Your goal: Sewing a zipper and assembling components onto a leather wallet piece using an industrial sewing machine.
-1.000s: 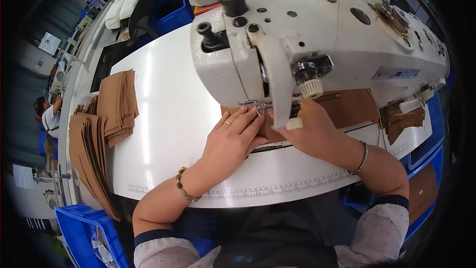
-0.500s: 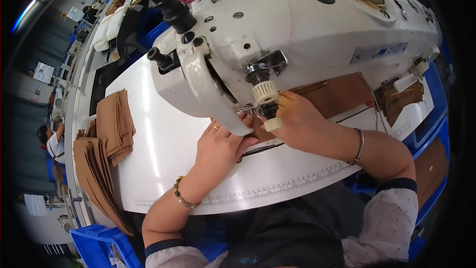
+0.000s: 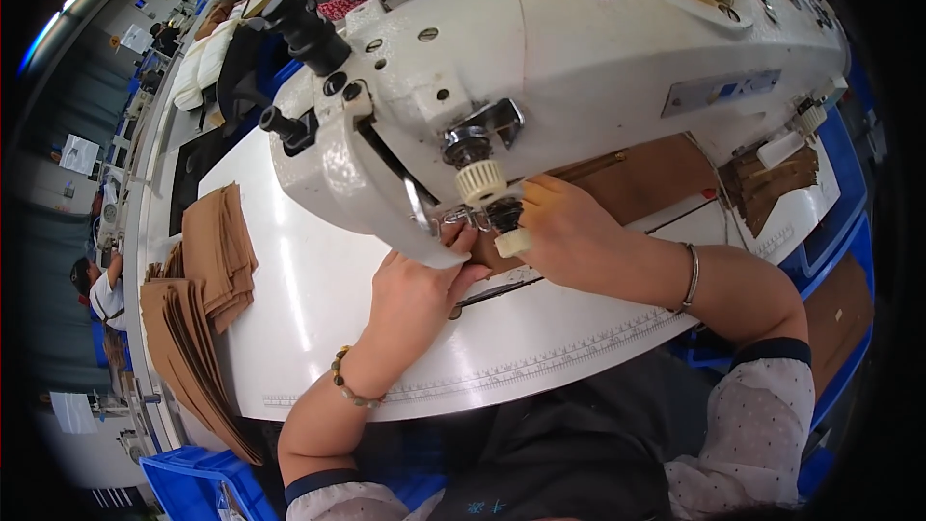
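Fingertips close to the metal foot are the chief hazard

Nearest the body, a ruler strip [image 3: 540,362] runs along the front of the white table [image 3: 309,338]. The left wrist wears a beaded bracelet [image 3: 344,378], which could snag a loose edge if the arm drags across one.

Beyond it, the left hand [image 3: 415,294] has its fingers at the metal foot [image 3: 465,219], partly behind a curved white lever; whether they pinch or merely press, I cannot tell. The right hand [image 3: 569,232] bends over the brown piece [image 3: 656,174], its fingertips hidden, so its grip cannot be judged either. That piece lies on the table beneath the sewing machine [image 3: 579,48], stretching rightward behind the right hand.

A finger sliding under the foot could be hurt, the lever and knobs blocking the view. Uneven pressure from the two hands could skew the piece or pucker it. Its front edge, near the dark slot [image 3: 497,294] in the table, might catch there.

Off to the right, small brown pieces [image 3: 772,183] hang close to the machine's base; a trailing one could get drawn in. Farther left, brown stacks [image 3: 217,246] lean loosely, and a knock might topple them.
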Action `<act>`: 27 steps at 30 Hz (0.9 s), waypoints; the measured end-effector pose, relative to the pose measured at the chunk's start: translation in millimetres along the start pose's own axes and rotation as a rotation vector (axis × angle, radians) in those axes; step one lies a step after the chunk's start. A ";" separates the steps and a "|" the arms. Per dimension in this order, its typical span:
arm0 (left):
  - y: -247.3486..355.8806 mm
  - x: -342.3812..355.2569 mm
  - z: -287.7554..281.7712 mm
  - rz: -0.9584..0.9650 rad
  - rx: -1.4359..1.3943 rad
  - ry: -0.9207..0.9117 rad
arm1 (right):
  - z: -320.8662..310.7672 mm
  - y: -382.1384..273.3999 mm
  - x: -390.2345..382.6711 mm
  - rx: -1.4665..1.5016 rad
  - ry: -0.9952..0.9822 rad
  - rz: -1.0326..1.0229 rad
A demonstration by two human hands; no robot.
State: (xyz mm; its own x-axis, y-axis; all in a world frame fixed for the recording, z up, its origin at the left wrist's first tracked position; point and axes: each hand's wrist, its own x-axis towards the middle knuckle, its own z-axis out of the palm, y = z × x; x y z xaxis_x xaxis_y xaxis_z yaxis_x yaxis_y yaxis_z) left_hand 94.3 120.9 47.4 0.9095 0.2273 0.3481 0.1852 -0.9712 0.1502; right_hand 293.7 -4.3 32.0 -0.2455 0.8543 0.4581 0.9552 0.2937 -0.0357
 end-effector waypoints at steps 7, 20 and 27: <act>-1.3 2.3 0.7 0.036 -0.013 0.027 | 0.6 2.3 -1.6 -0.034 0.009 -0.027; -6.3 0.1 5.1 0.044 0.003 0.042 | 7.3 6.8 -1.8 -0.008 0.063 -0.021; -1.1 -3.0 10.1 -0.023 -0.101 0.059 | -80.2 -9.8 -2.6 -0.073 0.151 -0.029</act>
State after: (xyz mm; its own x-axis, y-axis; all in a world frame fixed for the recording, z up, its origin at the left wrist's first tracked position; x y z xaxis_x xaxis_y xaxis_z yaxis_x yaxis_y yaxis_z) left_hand 95.1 120.6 36.8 0.8813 0.2564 0.3970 0.1647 -0.9540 0.2506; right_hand 298.2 -43.8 102.4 -0.2512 0.7703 0.5860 0.9588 0.2808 0.0419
